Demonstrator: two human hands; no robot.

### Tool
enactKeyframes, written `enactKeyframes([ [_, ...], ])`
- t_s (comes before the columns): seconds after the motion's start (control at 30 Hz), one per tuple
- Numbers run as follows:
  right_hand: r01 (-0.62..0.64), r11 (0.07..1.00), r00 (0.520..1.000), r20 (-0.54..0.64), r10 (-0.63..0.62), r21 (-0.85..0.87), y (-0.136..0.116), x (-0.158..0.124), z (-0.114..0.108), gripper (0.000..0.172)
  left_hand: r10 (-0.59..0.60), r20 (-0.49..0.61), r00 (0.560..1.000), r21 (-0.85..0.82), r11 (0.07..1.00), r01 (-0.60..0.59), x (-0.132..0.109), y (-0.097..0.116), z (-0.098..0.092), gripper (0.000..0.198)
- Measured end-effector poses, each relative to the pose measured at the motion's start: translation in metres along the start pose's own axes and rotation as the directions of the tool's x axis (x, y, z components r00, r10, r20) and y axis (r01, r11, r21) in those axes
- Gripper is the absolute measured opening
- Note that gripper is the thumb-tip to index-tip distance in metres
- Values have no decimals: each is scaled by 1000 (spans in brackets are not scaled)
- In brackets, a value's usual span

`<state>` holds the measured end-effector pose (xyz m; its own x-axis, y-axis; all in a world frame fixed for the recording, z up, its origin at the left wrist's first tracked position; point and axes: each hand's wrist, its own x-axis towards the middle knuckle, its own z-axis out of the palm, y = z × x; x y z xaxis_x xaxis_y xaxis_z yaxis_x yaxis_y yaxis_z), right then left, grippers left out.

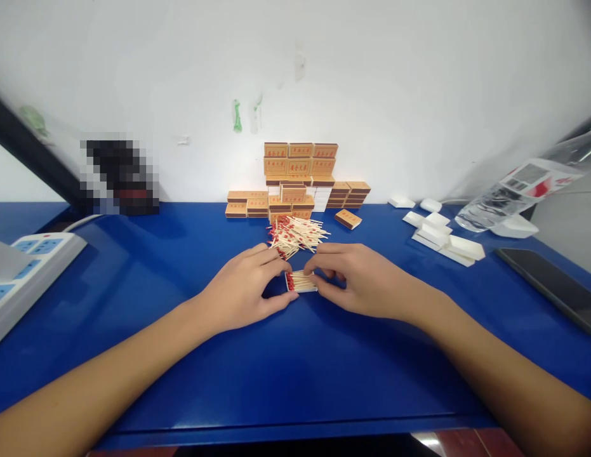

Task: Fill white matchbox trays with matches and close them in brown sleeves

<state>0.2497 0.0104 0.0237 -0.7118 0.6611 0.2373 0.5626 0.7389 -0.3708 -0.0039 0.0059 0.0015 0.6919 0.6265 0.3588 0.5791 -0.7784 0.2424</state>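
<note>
A small white matchbox tray [302, 291] lies on the blue table, filled with matches [301, 280] whose red heads point left. My left hand [250, 282] grips the tray's left end between thumb and fingers. At its right end, my right hand [355, 279] has thumb and index finger closed on the matches inside; the fingertips partly cover them. Just behind the tray is a loose heap of matches [299, 235], spread in mixed directions. One closed matchbox [347, 219] sits alone to the right of the heap.
Stacked matchboxes [299, 166] stand against the wall. White empty trays [435, 233] lie at the right, near a clear plastic bottle [504, 193] and a dark phone [552, 285]. A white power strip [31, 273] is on the left. The blue table [295, 374] extends toward me.
</note>
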Motion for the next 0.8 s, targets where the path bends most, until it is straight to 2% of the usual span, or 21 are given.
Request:
enactKeyframes([
  [0.13, 39, 999, 999, 32, -40, 31, -3, 0, 0, 19, 1, -4, 1000, 3, 1000, -1, 0, 0, 0, 27],
  [0.23, 63, 997, 998, 13, -63, 36, -5, -1, -2, 18, 0, -5, 1000, 2, 1000, 0, 0, -1, 0, 27],
  [0.63, 45, 998, 997, 56, -47, 36, -9, -3, -10, 22, -31, -2, 1000, 25, 999, 31, 0, 0, -1, 25],
  [0.7, 35, 999, 999, 3, -35, 41, -3, -1, -13, 22, -31, -2, 1000, 29, 999, 31, 0, 0, 0, 26],
  [0.77, -36, 999, 990, -134, 38, 10, 12, 0, -15, 21, -24, -10, 1000, 27, 999, 24, 0, 0, 0, 27],
  [0.8, -104, 994, 969, -228, 96, -21, 24, 1, -16, 20, -19, -15, 1000, 25, 1000, 20, 0, -1, 0, 27],
])
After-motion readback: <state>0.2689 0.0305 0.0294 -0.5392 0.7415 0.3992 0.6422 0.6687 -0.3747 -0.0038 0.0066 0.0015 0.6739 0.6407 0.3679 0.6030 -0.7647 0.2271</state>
